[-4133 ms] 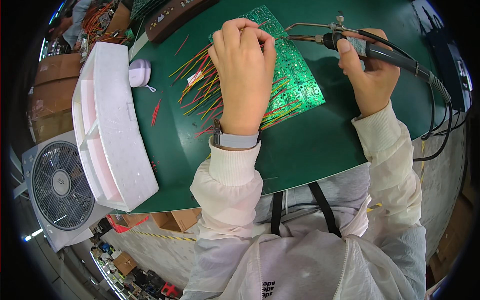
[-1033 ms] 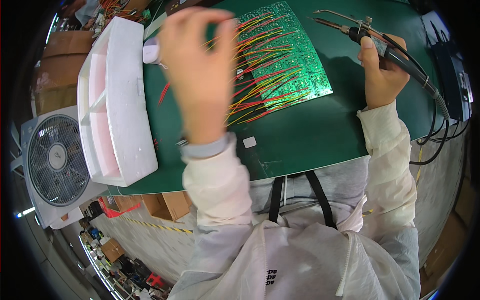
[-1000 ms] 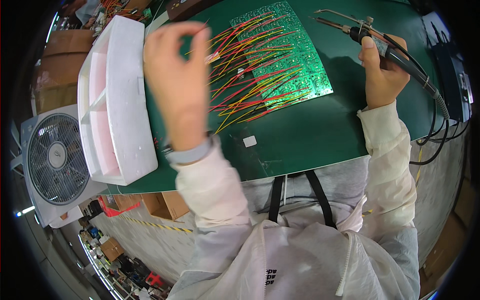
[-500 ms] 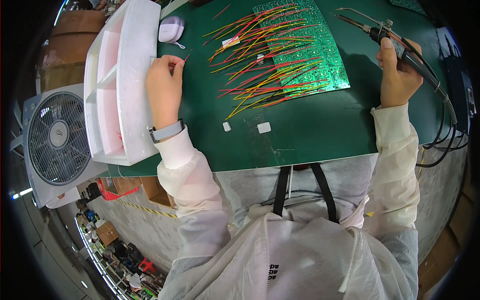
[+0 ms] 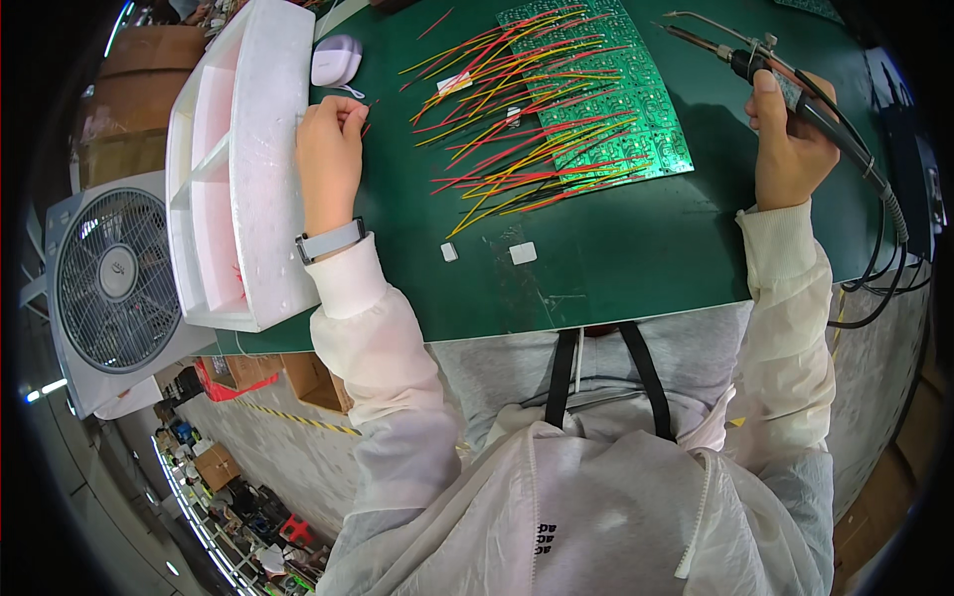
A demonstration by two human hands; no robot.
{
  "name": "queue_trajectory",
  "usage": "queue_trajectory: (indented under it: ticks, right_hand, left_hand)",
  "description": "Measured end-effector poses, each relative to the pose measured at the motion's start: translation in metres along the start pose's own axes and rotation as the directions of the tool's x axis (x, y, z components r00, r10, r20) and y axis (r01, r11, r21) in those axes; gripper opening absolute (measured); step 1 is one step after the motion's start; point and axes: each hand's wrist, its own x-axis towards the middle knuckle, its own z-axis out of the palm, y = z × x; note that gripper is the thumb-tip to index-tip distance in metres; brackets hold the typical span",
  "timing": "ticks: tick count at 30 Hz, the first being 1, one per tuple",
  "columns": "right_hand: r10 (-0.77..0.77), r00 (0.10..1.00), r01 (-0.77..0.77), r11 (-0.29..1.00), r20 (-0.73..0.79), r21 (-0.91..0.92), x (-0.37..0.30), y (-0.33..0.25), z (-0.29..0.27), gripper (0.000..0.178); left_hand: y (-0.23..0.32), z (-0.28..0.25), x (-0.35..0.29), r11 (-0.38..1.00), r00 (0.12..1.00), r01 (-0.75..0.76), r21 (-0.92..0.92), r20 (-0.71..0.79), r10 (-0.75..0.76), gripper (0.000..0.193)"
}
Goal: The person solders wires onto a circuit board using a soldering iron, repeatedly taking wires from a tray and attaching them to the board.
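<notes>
My left hand (image 5: 330, 149) rests beside the white foam box, thumb and fingers pinched on a short red wire (image 5: 371, 111) whose ends poke out past the fingertips. In my right hand (image 5: 795, 149) is a soldering iron (image 5: 750, 68) with a thin solder-feed tube (image 5: 701, 20) clamped along it. Its tip points left, held above the table beyond the circuit board's right edge. The green circuit board panel (image 5: 651, 119) lies on the table between my hands. Several red, yellow and black wires (image 5: 487, 149) fan out to the left from it.
A divided white foam box (image 5: 273, 169) stands at the table's left edge, with red wires in its near compartment. Behind my left hand sits a lilac case (image 5: 337, 62). Two small white pieces (image 5: 523, 253) lie near the front. A box fan (image 5: 114, 273) stands further left; cables (image 5: 884, 268) hang at right.
My left hand has shifted slightly, and the red wire in its fingers has turned a little. The soldering iron stays almost in place in my right hand.
</notes>
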Motion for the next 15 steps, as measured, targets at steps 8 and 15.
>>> queue_trajectory:
  ticks: [8, 15]
  right_hand:
    - [0.161, 0.985, -0.166, 0.982, 0.062, 0.092, -0.007, -0.007, -0.012, 0.024]
    - [0.152, 0.984, -0.164, 0.976, 0.09, 0.147, -0.019, -0.011, -0.016, 0.025]
  left_hand:
    - [0.046, -0.008, -0.005, 0.993, 0.989, 0.028, -0.114, -0.138, -0.043, 0.011]
    - [0.131, -0.019, -0.014, 0.756, 0.99, -0.133, -0.641, -0.12, 0.072, 0.011]
